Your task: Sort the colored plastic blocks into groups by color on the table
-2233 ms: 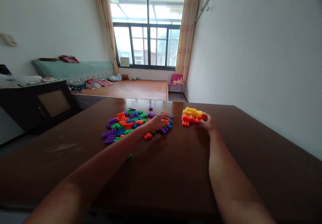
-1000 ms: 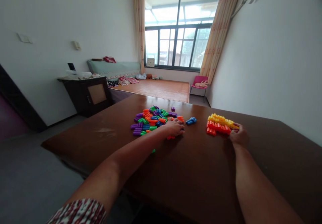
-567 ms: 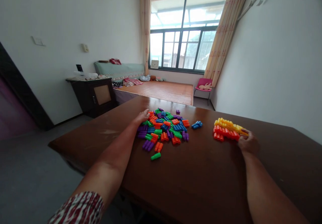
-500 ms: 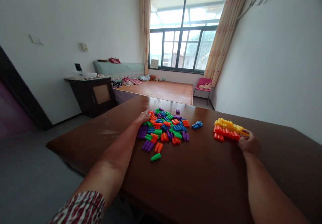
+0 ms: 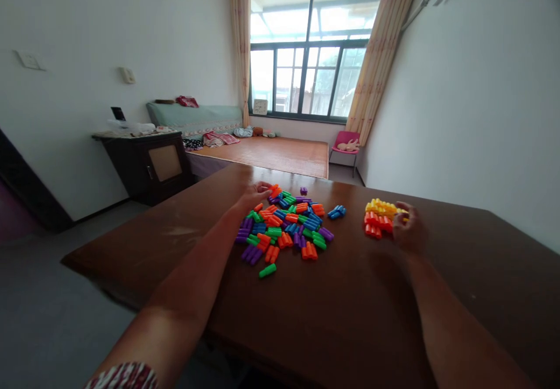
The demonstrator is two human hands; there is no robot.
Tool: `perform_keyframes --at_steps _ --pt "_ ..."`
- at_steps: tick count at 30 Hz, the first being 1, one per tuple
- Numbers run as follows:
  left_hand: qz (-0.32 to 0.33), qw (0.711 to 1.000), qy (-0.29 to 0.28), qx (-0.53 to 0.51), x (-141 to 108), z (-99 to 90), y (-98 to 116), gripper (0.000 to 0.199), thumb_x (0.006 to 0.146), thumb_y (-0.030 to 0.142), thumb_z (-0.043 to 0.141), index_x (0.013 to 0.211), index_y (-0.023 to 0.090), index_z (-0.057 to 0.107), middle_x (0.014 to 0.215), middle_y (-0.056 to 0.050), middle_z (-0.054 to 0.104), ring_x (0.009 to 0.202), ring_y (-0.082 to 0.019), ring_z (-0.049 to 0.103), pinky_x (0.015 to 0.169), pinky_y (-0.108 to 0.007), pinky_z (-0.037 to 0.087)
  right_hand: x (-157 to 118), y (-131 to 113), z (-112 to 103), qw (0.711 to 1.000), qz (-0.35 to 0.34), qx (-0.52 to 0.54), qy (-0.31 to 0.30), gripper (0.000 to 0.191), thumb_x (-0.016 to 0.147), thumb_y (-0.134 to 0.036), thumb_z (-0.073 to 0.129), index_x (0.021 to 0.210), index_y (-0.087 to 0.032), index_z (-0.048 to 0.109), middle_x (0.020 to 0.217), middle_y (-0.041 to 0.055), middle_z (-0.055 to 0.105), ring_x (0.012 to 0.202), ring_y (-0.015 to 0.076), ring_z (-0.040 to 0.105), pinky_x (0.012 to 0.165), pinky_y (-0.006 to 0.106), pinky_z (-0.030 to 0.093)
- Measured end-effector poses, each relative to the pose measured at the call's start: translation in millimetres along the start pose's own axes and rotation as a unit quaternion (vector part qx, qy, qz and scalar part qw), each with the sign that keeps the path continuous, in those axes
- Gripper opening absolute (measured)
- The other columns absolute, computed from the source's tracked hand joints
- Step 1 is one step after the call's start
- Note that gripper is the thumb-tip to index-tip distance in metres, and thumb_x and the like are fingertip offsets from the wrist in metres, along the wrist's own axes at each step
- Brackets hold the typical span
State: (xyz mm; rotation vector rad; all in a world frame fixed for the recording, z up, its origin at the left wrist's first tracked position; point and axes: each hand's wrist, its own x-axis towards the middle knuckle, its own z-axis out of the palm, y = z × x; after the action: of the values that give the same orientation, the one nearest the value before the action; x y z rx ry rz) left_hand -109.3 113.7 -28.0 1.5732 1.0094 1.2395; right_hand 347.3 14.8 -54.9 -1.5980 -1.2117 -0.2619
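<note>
Several plastic pieces in purple, green, blue and orange lie in a loose pile (image 5: pixel 273 231) on the brown table. My left hand (image 5: pixel 256 191) is at the pile's far left edge, its fingers closed on an orange piece (image 5: pixel 275 191). Right of the pile, yellow pieces (image 5: pixel 380 206) lie in a row behind a row of orange-red pieces (image 5: pixel 374 222). My right hand (image 5: pixel 408 225) is at the right end of these rows, fingers curled; what they hold, if anything, is hidden. A small blue group (image 5: pixel 336 211) sits between pile and rows.
The brown table (image 5: pixel 350 301) fills the foreground. A single green piece (image 5: pixel 268 270) lies at the pile's near side, a purple one (image 5: pixel 303 191) behind it. Beyond stand a bed (image 5: pixel 280 153), a dark cabinet (image 5: pixel 164 164) and a pink chair (image 5: pixel 345 140).
My left hand has moved slightly right and back, with an orange piece now at its fingertips. My right hand has shifted left over the rows' end. The view has turned a little.
</note>
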Motion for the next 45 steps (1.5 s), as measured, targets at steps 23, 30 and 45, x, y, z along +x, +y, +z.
perform_keyframes --at_steps 23,30,45 --pt "-0.099 0.975 -0.182 -0.083 -33 57.6 53 0.05 0.071 0.049 0.079 0.109 0.017 0.069 0.126 -0.013 0.066 0.105 -0.025 0.067 0.085 -0.035 0.057 14 61 -34 0.99 0.138 -0.035 -0.017 0.052 0.07 -0.05 0.067 0.105 -0.013 0.061 0.101 0.0141 0.067 0.076 0.0204 0.059 0.072 0.036 0.049" --pt "-0.085 0.987 -0.099 -0.099 -18 33.4 34 0.041 0.069 0.042 0.08 0.102 0.019 0.071 0.115 -0.01 0.071 0.096 -0.021 0.07 0.078 -0.03 0.06 5 89 -36 0.978 0.083 -0.159 -0.109 0.018 0.068 -0.024 0.063 0.085 -0.023 0.069 0.082 0.0022 0.069 0.073 0.0165 0.059 0.078 0.032 0.047" --pt "0.026 0.971 -0.024 0.236 -10 -20.9 10 0.035 0.078 0.038 0.063 0.102 0.014 0.073 0.1 -0.007 0.074 0.095 -0.021 0.067 0.083 -0.029 0.054 12 116 -25 0.976 0.179 -0.12 -0.034 0.05 0.067 -0.012 0.052 0.116 -0.016 0.063 0.092 0.0122 0.068 0.077 0.0253 0.06 0.077 0.041 0.046"
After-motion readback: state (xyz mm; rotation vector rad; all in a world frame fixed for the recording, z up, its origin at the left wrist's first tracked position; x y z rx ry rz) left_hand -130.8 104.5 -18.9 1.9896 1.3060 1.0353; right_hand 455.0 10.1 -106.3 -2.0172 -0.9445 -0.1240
